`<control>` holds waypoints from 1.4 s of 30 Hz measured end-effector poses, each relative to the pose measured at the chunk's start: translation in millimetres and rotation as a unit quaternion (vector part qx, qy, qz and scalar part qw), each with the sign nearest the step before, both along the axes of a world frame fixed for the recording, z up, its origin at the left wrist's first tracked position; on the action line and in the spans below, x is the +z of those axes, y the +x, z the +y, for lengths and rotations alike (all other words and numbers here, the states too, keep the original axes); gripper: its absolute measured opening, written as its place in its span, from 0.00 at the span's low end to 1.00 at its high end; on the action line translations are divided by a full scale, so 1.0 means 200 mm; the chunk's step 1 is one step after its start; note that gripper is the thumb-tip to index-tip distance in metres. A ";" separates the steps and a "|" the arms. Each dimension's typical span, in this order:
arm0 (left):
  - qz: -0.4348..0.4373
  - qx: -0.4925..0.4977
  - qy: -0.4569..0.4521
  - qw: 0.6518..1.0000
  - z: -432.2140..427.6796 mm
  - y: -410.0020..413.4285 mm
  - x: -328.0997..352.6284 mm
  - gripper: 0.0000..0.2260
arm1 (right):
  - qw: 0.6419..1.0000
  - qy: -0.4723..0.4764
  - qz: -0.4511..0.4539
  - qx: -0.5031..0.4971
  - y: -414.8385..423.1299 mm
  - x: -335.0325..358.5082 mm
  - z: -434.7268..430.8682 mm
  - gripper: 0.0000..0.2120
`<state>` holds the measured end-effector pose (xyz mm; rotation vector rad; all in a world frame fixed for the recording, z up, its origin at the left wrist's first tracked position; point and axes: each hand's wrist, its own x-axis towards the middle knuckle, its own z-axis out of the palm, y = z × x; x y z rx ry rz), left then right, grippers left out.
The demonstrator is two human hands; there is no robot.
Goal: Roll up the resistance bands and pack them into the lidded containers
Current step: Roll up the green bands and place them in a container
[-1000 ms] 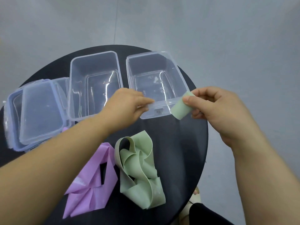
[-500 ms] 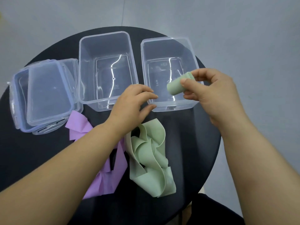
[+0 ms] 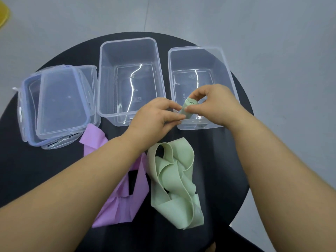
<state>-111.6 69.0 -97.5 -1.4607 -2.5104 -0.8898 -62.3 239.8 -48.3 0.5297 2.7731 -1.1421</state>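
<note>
Honestly we can't pin this down as a home or an office. We just see a small round black table [image 3: 36, 179] on a smooth pale grey floor [image 3: 272, 33] with one thin seam [image 3: 146, 15], plus a blurry yellow object [image 3: 3, 17] at the edge. Some bare indoor room.

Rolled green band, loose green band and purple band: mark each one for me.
rolled green band [image 3: 185, 106], head view, side wall below its spiral end.
loose green band [image 3: 174, 180], head view, folds at its middle.
purple band [image 3: 123, 206], head view, flat lower part.
</note>
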 end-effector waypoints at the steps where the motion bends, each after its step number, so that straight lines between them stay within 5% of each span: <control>1: 0.001 0.000 0.002 1.000 -0.01 -0.01 0.00 0.13 | 1.000 -0.002 0.001 0.005 -0.01 0.00 0.00 0.08; 9: -0.016 0.006 0.005 1.000 0.00 -0.03 0.02 0.11 | 0.990 0.042 -0.100 0.091 -0.05 -0.02 0.00 0.07; 34: -0.011 0.028 -0.003 1.000 0.00 0.00 0.03 0.13 | 0.961 0.162 -0.147 0.170 -0.09 0.04 -0.04 0.11; 42: -0.017 0.031 0.006 0.999 0.01 0.00 0.02 0.12 | 0.964 0.128 -0.164 0.166 -0.09 0.06 -0.03 0.12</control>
